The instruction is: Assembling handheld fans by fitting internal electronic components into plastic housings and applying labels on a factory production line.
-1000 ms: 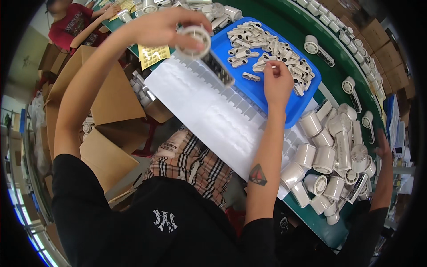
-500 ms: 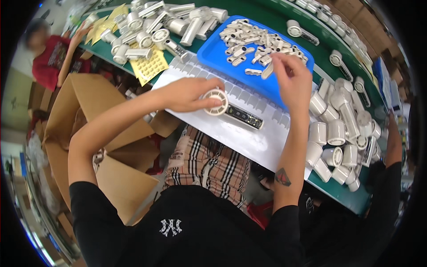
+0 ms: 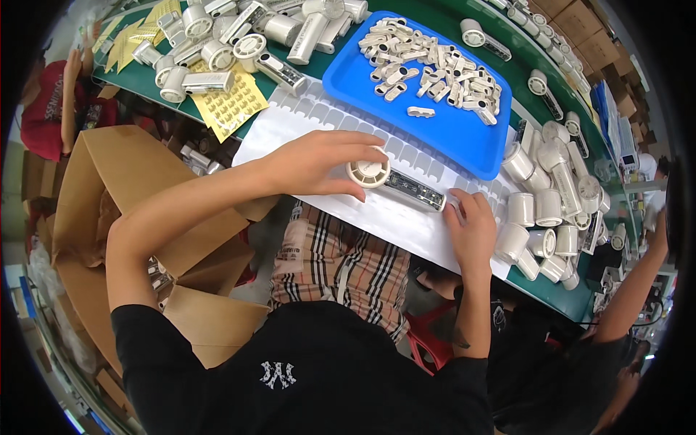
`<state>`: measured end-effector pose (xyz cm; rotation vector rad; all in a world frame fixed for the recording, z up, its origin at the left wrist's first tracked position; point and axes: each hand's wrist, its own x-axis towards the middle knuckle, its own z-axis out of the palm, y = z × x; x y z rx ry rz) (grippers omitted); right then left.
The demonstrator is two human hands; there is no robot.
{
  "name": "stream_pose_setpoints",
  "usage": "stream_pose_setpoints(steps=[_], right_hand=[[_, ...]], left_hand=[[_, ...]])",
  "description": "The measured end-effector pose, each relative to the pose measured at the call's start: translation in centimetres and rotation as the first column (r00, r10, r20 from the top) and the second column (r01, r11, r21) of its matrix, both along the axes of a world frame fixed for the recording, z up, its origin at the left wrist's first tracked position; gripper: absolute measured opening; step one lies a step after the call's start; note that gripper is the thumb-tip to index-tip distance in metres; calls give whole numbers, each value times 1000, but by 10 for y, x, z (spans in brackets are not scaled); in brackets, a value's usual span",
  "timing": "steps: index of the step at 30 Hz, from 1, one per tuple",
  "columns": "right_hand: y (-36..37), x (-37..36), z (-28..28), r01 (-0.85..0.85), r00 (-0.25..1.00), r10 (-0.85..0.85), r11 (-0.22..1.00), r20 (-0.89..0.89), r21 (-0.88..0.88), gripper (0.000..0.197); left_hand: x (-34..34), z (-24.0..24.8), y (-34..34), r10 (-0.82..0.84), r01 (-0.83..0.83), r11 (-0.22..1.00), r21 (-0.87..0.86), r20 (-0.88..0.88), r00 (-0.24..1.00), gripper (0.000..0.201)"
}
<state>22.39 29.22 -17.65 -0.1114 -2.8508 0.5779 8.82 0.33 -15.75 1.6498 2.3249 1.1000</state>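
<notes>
A white handheld fan (image 3: 368,172) lies slantwise above the white sheet, its round head at the left. A dark circuit board (image 3: 415,190) shows along the fan's uncovered handle. My left hand (image 3: 322,163) closes around the head, thumb at the near rim and fingers over the far rim. At the handle's far end, my right hand (image 3: 473,226) has its thumb and forefinger bent against the tip. Whether a small part is also between those fingers is hidden. Small white plastic pieces (image 3: 428,61) are heaped in a blue tray (image 3: 406,123) beyond the hands.
Piled fan bodies (image 3: 554,188) stand at the right, with another heap (image 3: 254,32) at the back left. Yellow sticker sheets (image 3: 230,105) lie beneath that heap. An open cardboard box (image 3: 156,188) is on my left. One person (image 3: 51,109) sits back left; another person's arm (image 3: 634,293) reaches in at right.
My right hand has come down from the blue tray, where it pinched a small white piece, to the fan's handle end. The fan and my left hand have shifted slightly right.
</notes>
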Motion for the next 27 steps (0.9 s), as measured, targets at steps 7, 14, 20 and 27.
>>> stream_pose_setpoints(steps=[7,14,20,27], right_hand=[[2,14,-6,-20,990,12,998,-141,-58,27],[11,20,-16,-8,987,-2,998,-163,-62,20],[-18,1,11,-81,969,-109,709,-222,-701,15],[-59,-57,3,-265,955,68,636,-290,-725,16]], left_hand=[[0,-4,-6,72,-72,997,2,50,996,55],[-1,-5,-5,102,-102,995,-4,64,993,56],[0,-2,-4,125,-122,992,-38,123,984,58],[9,7,-6,44,-41,998,-37,76,996,55]])
